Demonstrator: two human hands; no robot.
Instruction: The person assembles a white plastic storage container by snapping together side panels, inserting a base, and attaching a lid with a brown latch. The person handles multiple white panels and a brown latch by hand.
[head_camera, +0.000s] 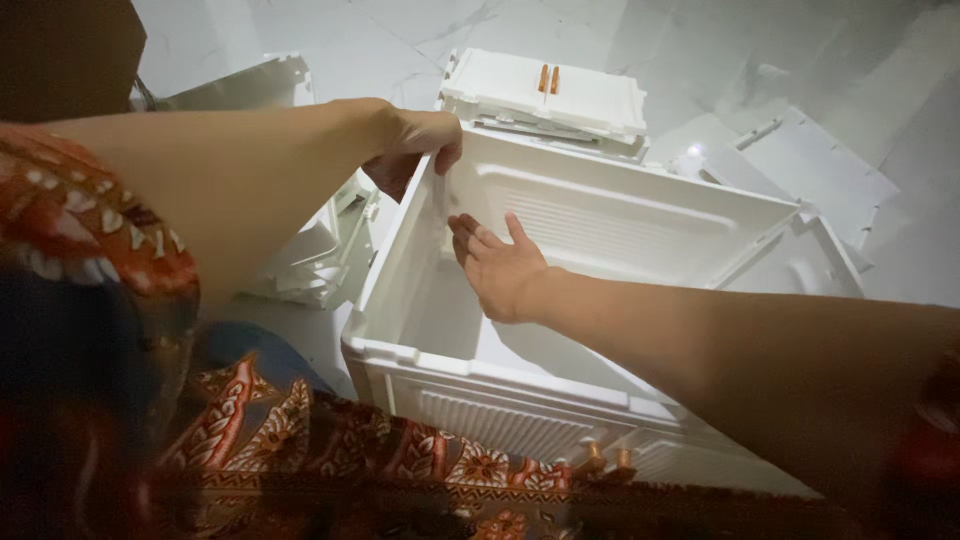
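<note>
**Liner tub steadied at its left wall**

Large white plastic tub (600, 230) is seen frame centre, open side up, on the pale marble floor (340, 40). Left hand (415, 145), upper centre, is closed over the tub's left rim, fingers curled on the edge. Right hand (500, 270) is laid flat inside against that wall, fingers spread, nothing gripped. Step judged: wall being held/checked. Next move would call for firm rim hold w/ inner hand kept as support. Around: white panel w/ two copper stubs (545, 95) behind tub, loose white panels (800, 165) upper right, stacked white pieces (310, 265) left, close to rim. Patterned garment (330, 450) crowds lower frame.
</note>
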